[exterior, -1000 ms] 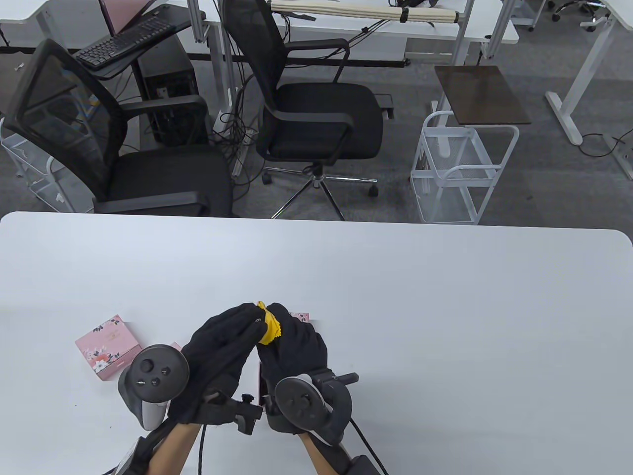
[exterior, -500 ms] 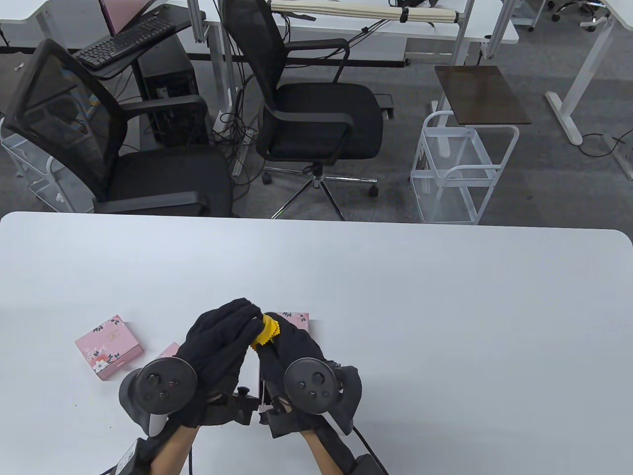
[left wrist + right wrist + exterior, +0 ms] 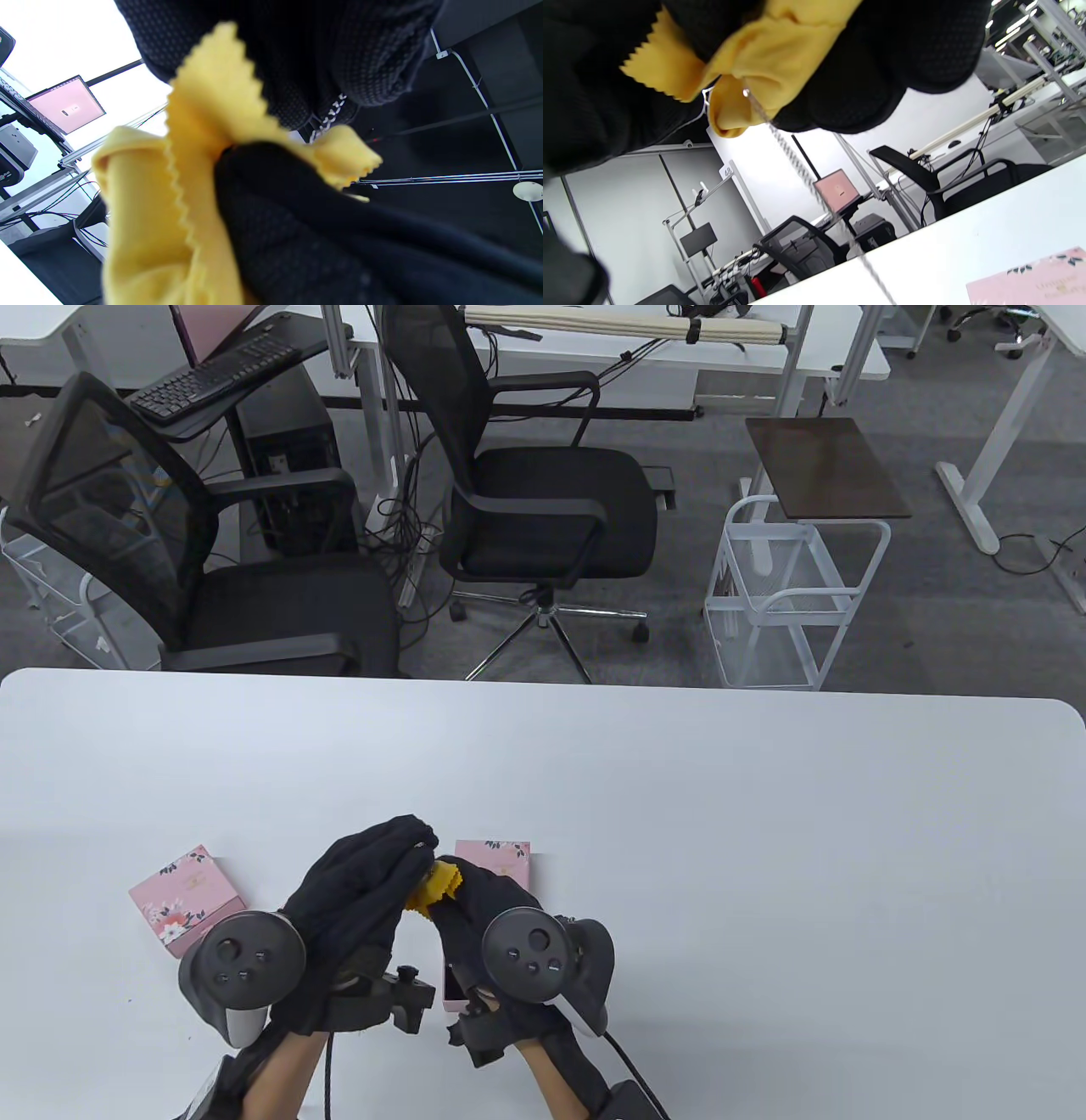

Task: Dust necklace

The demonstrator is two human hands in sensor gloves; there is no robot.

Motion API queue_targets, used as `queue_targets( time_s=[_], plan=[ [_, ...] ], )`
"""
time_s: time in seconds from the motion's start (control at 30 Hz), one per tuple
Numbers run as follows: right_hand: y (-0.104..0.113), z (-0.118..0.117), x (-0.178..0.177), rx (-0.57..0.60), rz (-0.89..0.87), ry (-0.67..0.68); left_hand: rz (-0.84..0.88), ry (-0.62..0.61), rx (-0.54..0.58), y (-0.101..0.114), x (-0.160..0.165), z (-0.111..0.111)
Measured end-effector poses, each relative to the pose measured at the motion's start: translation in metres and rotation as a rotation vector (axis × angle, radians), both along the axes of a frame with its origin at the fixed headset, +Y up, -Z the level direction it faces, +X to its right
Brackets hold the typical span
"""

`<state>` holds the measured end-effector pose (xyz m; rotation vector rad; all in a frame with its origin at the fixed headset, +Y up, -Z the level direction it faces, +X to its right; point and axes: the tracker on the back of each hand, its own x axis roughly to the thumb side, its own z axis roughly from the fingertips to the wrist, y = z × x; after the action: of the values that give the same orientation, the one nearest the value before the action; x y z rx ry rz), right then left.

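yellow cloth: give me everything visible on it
The yellow cloth is small, soft-looking and bright yellow, with a zigzag pinked edge seen in the left wrist view. It is bunched and folded, held above the table between the left hand and the right hand, whose fingers pinch it. A thin silver necklace chain emerges from its folds and hangs toward the table; how much chain lies inside is hidden.
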<state>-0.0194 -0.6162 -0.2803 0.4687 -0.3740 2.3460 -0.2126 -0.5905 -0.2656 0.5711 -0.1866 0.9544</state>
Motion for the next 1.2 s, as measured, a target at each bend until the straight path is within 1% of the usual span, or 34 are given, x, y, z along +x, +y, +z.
queue_targets(
  time_s=[0.07, 0.13, 0.27, 0.33, 0.47, 0.53, 0.77, 0.83, 0.97, 1.07, 1.2],
  plan=[
    [0.0, 0.0, -0.002, -0.022, 0.006, 0.036, 0.009, -0.01, -0.004, 0.0, -0.001, -0.001],
    [-0.001, 0.001, -0.003, -0.014, -0.007, 0.03, 0.029, -0.023, -0.005, 0.0, -0.003, -0.001],
    [-0.004, -0.001, -0.003, -0.002, 0.033, 0.024, 0.04, -0.028, 0.001, 0.002, -0.006, -0.001],
    [-0.006, -0.001, -0.005, -0.018, 0.031, 0.031, 0.054, -0.037, -0.005, 0.002, -0.008, -0.001],
    [-0.006, -0.001, -0.008, -0.095, 0.061, 0.084, 0.06, -0.041, -0.011, 0.001, -0.011, -0.003],
    [-0.008, -0.001, -0.009, -0.099, 0.055, 0.081, 0.072, -0.049, -0.013, 0.001, -0.013, -0.004],
    [-0.019, -0.005, -0.01, -0.125, 0.061, 0.074, 0.083, -0.078, -0.003, 0.005, -0.02, -0.004],
    [-0.021, -0.005, -0.012, -0.132, 0.072, 0.085, 0.101, -0.085, -0.001, 0.006, -0.022, -0.004],
    [-0.026, -0.007, -0.017, -0.183, 0.125, 0.126, 0.131, -0.091, 0.009, 0.008, -0.027, -0.003],
    [-0.032, -0.01, -0.018, -0.184, 0.159, 0.12, 0.148, -0.092, 0.02, 0.01, -0.03, -0.001],
    [-0.039, -0.011, -0.02, -0.186, 0.143, 0.103, 0.158, -0.088, 0.025, 0.011, -0.033, 0.0]
  ],
)
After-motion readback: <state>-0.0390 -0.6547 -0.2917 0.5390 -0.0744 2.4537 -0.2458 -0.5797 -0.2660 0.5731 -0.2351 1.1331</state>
